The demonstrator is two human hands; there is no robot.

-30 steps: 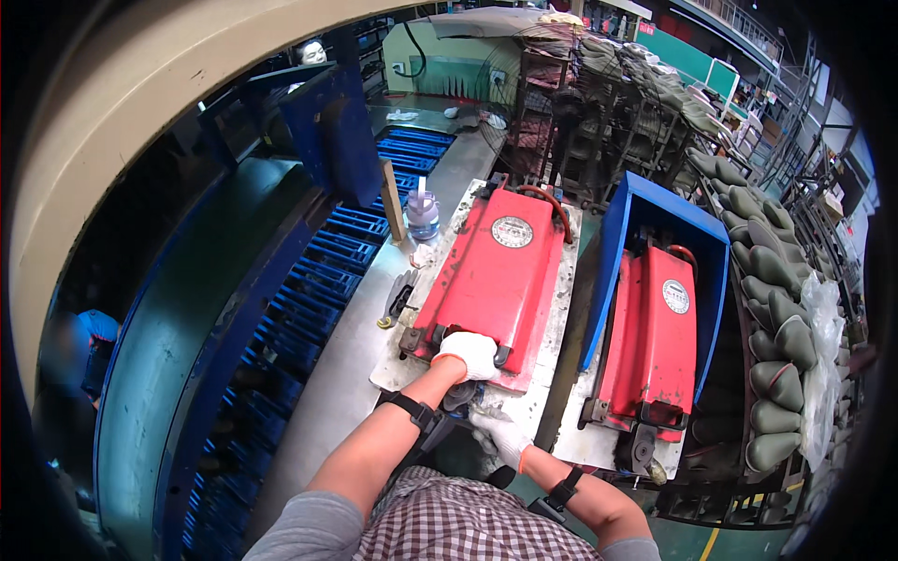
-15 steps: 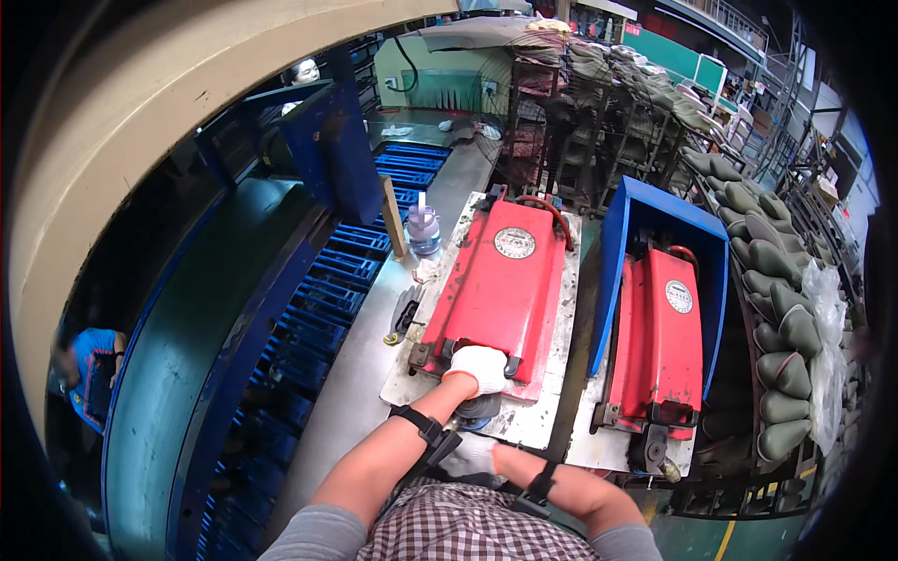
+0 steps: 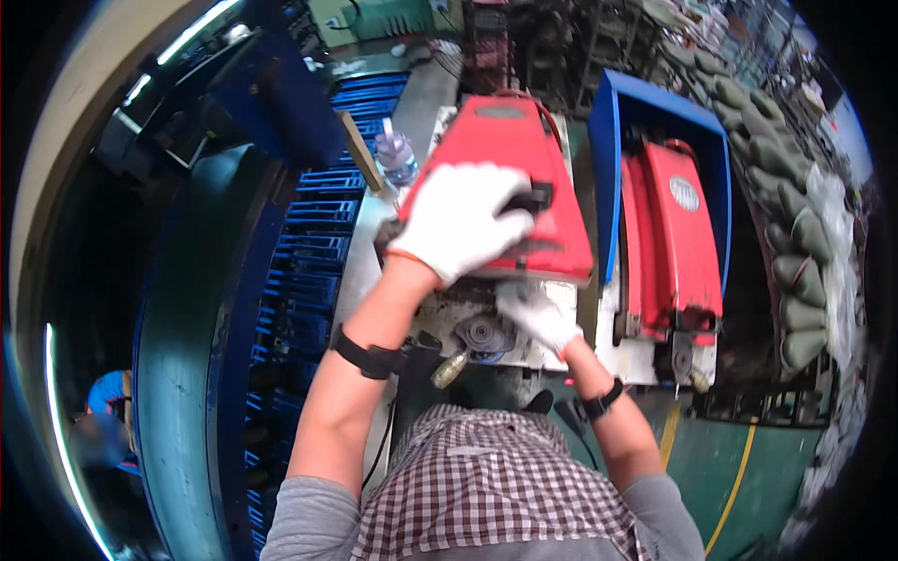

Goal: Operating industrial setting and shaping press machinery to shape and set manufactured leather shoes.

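Note:
The red machine cover (image 3: 510, 140) in front of me is tilted, its near edge raised off the white base (image 3: 552, 355). My left hand (image 3: 468, 220), in a white glove, is closed around the black handle (image 3: 533, 196) at the cover's near end. Under the raised edge is my gloved right hand (image 3: 538, 316); its fingers are smeared by motion and partly hidden. Nearest to me on the base are a dark round metal fitting (image 3: 480, 332) and a worn yellowish knob (image 3: 451, 370).
A second red cover (image 3: 678, 243) stands on the right inside a blue open housing (image 3: 608, 178). A clear bottle (image 3: 397, 159) stands left of the base, near blue rollers (image 3: 323, 210). Grey-green shoe-shaped pieces (image 3: 795, 280) fill a far-right rack. A person (image 3: 110, 421) is at far left.
My left hand has lifted the near end of the red cover. My right hand has moved from close to my body to beneath its edge. The view has tilted downward.

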